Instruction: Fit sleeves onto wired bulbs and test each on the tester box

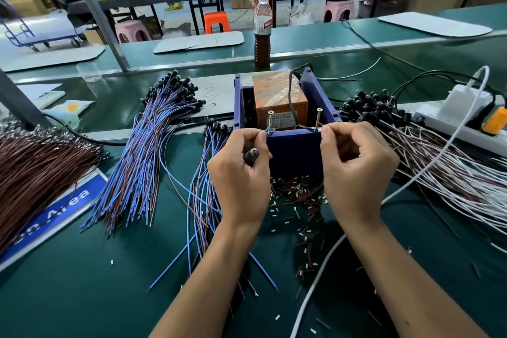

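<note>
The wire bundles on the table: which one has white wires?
The bundle at the far right, fanned out below the white power strip. Its wires are white and brown, while the bundles left of the tester box are blue and brown.

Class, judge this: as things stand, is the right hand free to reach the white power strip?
Probably not yet: the right hand is pinching a wire end at the tester box. The power strip lies unobstructed to its right.
</note>
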### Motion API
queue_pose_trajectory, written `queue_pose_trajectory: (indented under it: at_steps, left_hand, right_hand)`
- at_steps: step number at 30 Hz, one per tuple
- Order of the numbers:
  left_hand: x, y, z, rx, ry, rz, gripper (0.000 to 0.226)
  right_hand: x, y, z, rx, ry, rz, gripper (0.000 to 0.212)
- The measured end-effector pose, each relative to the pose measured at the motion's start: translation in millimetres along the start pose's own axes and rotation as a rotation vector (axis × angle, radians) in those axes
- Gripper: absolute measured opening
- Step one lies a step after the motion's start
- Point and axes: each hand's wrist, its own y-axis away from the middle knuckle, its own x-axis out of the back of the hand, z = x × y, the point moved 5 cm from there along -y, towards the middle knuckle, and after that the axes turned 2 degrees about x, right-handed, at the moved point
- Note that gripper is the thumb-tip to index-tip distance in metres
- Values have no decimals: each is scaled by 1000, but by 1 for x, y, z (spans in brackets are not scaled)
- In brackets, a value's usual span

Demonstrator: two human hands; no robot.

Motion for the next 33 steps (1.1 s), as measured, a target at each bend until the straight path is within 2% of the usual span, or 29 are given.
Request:
queue_pose_trajectory:
  at_steps: [5, 10, 12, 14, 18, 20, 22, 23, 25, 27, 29, 31, 33]
  left_hand:
    - [24, -17, 8, 64, 107, 42, 16]
    - [47, -87, -5, 492, 516, 52, 39]
    - [47, -122, -7, 645, 714, 85, 49]
    - [43, -158, -7, 729, 812, 105, 55]
    - [17, -207, -17, 904, 644, 8, 63]
    - [-4, -220, -25, 977, 693, -50, 59]
    - [-24, -229, -31, 1008, 784, -30, 54]
    - [-35, -235, -35, 1006, 820, -4, 53]
    - [-55, -244, -43, 1007, 886, 16, 59]
    - [-76, -250, -50, 1041, 1026, -24, 64]
    - [-99, -260, -52, 1066, 1232, -109, 64]
    - [-117, -274, -51, 1041, 1385, -177, 66]
    - [-128, -293, -54, 995, 1479, -221, 75]
  right_hand:
    - [13, -9, -25, 108, -122, -55, 12]
    - [17, -58, -52, 134, -258, -85, 8]
    - [13, -91, -53, 47, -326, -75, 8]
    - [1, -127, -46, -65, -395, -91, 10]
    - [-45, -188, -16, -332, -526, -144, 12]
    - [-73, -211, -1, -487, -581, -172, 9]
    - [-94, -230, 10, -609, -553, -176, 10]
    - [-104, -240, 13, -607, -473, -182, 14]
    - [-125, -260, 6, -413, -222, -231, 25]
    - [-153, -265, -13, -124, -25, -364, 39]
    - [-198, -253, -22, 47, 30, -681, 43]
    - [-241, -237, -16, 5, -36, -1045, 49]
    - [-266, -234, -2, -158, -240, -1224, 51]
